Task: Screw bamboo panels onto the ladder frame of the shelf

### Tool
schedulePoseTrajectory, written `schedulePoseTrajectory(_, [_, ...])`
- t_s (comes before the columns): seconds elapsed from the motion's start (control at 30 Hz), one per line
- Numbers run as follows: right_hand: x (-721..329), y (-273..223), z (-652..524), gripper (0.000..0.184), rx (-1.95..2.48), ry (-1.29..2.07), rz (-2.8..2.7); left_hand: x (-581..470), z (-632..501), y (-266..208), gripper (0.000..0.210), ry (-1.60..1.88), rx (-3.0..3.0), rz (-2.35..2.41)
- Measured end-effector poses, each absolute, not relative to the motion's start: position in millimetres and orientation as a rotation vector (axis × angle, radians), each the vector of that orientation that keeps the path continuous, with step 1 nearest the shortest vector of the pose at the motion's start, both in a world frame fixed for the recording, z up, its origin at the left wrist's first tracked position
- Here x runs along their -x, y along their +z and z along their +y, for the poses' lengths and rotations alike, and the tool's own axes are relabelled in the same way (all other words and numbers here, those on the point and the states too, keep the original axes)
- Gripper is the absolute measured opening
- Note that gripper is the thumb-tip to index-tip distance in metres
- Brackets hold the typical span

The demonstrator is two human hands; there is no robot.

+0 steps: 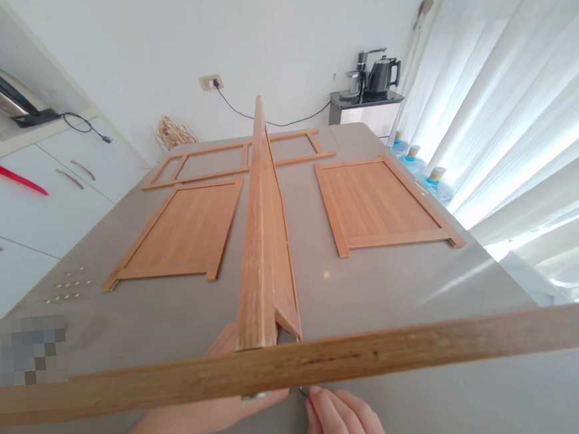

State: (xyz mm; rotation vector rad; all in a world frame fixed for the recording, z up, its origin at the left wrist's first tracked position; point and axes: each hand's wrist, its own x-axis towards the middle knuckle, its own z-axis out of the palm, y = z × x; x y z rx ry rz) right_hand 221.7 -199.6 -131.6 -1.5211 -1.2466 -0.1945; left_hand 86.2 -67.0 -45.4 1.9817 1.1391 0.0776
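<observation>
A long wooden bar point(182, 380) runs across the front, close to my view. A framed wooden panel point(259, 246) stands on edge, its near end meeting the bar's far side. My left hand point(199, 414) reaches under the bar and grips the panel's near end; its fingers are partly hidden. Below the bar, the fingers of my right hand point(342, 417) are pinched on a small dark metal piece point(304, 390), whose kind I cannot make out. Another bit of metal point(254, 395) shows at the bar's underside by my left hand.
Two framed panels lie flat, one left point(180, 229) and one right point(381, 203). An open wooden frame point(209, 162) lies farther back. Small brass-coloured fittings point(67, 284) are scattered at the table's left. Water bottles point(435, 180) stand beyond the right edge.
</observation>
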Motion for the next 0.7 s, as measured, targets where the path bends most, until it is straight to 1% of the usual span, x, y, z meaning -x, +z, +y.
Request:
schedulePoseTrajectory(0.1, [-216,-118,-204,0.058,1.565,-0.218,-1.203,-92,-66,-35,0.014,0.091,-2.014,1.137])
schedulePoseTrajectory(0.2, [-219,-97,-209,0.049,1.591,-0.083,-1.299,-95,-65,-28,0.014,0.11,-2.058,1.129])
schedulePoseTrajectory(0.37, [-229,-71,-217,0.025,1.686,0.026,-1.41,-96,-62,-26,0.029,0.206,-2.154,0.968])
schedulePoseTrajectory(0.43, [-230,-68,-219,0.019,1.724,0.023,-1.439,-96,-61,-24,0.032,0.234,-2.188,0.917])
schedulePoseTrajectory(0.7, [-229,-62,-220,0.014,1.871,0.062,-1.425,-90,-60,-22,0.037,0.258,-2.236,0.816])
